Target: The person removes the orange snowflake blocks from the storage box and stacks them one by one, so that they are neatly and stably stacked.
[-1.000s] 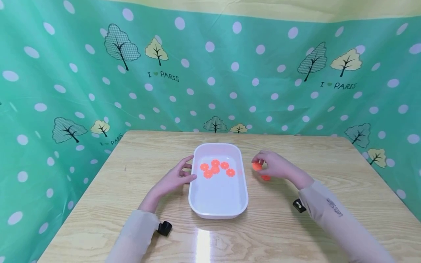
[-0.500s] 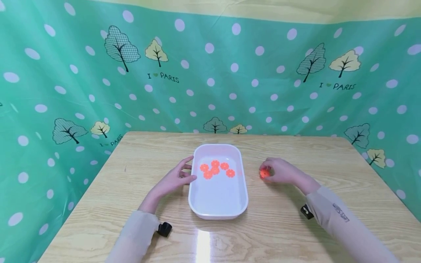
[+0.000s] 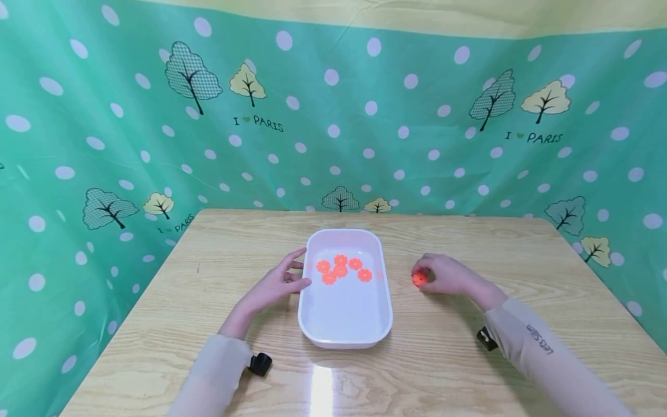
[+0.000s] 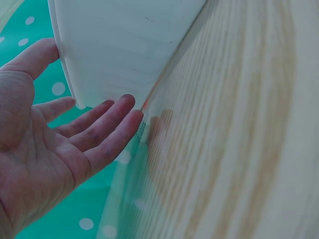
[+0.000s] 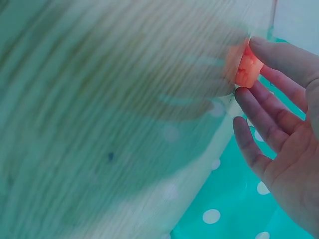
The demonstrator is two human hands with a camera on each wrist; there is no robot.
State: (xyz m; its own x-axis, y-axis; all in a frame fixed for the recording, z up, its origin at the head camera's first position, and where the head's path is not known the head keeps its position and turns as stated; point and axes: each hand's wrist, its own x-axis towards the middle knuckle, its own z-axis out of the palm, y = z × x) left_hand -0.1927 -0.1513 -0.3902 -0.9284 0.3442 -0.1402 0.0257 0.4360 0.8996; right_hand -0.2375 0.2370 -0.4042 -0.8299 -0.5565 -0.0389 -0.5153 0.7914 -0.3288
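Observation:
A white rectangular tray [image 3: 345, 315] stands on the wooden table, with several orange flower-shaped pieces [image 3: 340, 270] lying in its far half. My left hand [image 3: 268, 288] touches the tray's left side, its fingers fairly straight and spread; the left wrist view shows the thumb and fingertips against the tray wall [image 4: 114, 50]. To the right of the tray, my right hand [image 3: 449, 274] holds orange pieces [image 3: 419, 280] between thumb and fingers at the tabletop. In the right wrist view these pieces [image 5: 248, 69] look stacked, with the ring and little fingers of my right hand [image 5: 284, 124] spread below.
The wooden table [image 3: 198, 307] reaches back to a green dotted curtain [image 3: 333, 104] printed with trees. A black wrist device [image 3: 260, 364] sits at the left sleeve, and another [image 3: 487, 339] at the right sleeve.
My right hand has moved right and slightly nearer, bringing its orange piece onto the one that lay on the table. My left hand and the tray have stayed in place.

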